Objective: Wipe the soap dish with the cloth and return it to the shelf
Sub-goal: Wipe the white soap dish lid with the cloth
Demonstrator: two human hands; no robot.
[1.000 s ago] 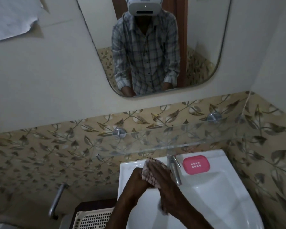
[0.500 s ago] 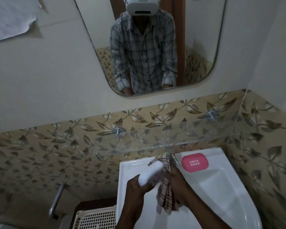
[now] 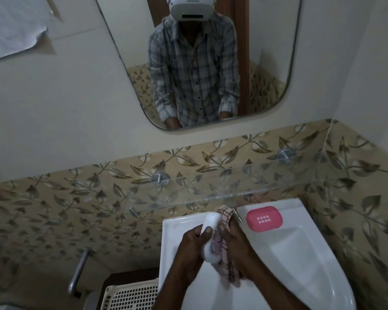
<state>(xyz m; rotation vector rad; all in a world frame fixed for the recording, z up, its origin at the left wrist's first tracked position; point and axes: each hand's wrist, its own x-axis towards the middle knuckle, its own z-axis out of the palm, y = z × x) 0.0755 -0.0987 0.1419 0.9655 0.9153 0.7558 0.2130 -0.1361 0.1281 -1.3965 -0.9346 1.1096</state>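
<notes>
Over the basin, my left hand [image 3: 194, 247] grips a white soap dish [image 3: 211, 236] held on edge, thumb across its near face. My right hand [image 3: 238, 245] holds a checked pink-and-brown cloth [image 3: 225, 260] and presses it against the dish's right side; the cloth hangs below the hand. A patterned pink patch shows on the dish where cloth and dish meet. The glass shelf [image 3: 211, 191] runs along the tiled wall just above and behind both hands.
A pink perforated soap-dish part [image 3: 264, 219] lies on the white basin's [image 3: 300, 253] back ledge, right of the chrome tap [image 3: 237, 214]. A white lattice basket [image 3: 132, 296] stands lower left beside a chrome bar [image 3: 78, 271]. A mirror [image 3: 199, 63] hangs above.
The white dish, hidden under the cloth a second ago, is now exposed in my left hand. The cloth has slid to its right side, and both hands have dropped slightly toward me.
</notes>
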